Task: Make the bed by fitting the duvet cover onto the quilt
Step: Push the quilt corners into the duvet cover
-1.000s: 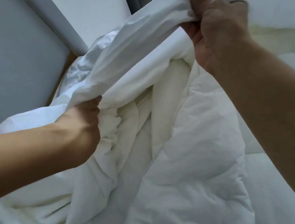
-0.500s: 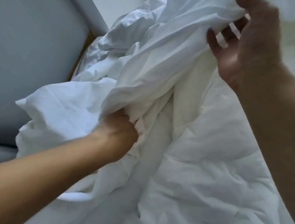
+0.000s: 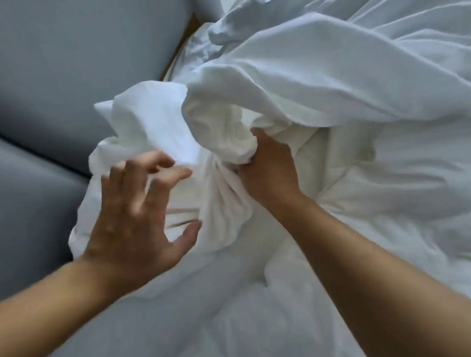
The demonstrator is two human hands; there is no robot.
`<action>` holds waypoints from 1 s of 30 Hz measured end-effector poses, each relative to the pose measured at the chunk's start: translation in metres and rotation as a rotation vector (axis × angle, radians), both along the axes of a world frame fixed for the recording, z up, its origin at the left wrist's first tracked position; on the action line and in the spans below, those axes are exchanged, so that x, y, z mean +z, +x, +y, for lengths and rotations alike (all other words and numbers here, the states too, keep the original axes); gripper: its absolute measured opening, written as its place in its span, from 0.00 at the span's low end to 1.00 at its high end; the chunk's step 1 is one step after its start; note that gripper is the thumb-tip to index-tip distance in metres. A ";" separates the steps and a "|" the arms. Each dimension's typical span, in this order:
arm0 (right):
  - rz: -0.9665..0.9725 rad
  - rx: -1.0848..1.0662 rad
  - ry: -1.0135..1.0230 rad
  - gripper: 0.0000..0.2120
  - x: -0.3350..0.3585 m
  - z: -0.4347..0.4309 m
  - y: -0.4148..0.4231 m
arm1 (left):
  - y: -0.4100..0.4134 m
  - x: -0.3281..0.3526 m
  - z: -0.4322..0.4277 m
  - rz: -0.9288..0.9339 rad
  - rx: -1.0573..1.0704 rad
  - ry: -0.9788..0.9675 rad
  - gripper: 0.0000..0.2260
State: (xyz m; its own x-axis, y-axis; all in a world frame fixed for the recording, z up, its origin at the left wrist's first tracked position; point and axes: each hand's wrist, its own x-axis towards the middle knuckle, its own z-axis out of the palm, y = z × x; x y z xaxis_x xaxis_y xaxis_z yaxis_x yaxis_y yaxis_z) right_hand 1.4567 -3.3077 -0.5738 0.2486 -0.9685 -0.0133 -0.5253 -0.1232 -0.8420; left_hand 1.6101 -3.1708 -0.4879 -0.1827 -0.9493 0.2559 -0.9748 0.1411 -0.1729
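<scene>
Two hands: right hand (image 3: 267,171) clenching bunched duvet cover (image 3: 320,79); left hand (image 3: 132,220) released, fingers spread; one quilt (image 3: 392,188)

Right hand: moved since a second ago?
Yes. The right hand came down from the raised duvet cover edge and now grips bunched fabric beside the left hand.

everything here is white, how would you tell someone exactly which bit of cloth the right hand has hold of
Start at the grey padded headboard on the left and go right to the heap of white duvet cover. The right hand grips the bunched corner in the middle. Unlike the smooth folds around it, it is twisted into a tight neck with creases fanning out, beside the open left hand.
</scene>
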 end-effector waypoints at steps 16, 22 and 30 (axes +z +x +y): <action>-0.876 0.523 0.911 0.18 0.123 0.035 -0.024 | 0.062 0.046 -0.031 0.575 0.543 -0.582 0.22; -0.433 0.715 0.560 0.18 0.131 0.039 -0.012 | -0.063 -0.063 0.032 0.870 0.408 -0.187 0.33; -0.591 0.258 0.446 0.04 0.131 0.055 0.012 | 0.006 -0.054 0.060 0.764 0.595 -0.370 0.12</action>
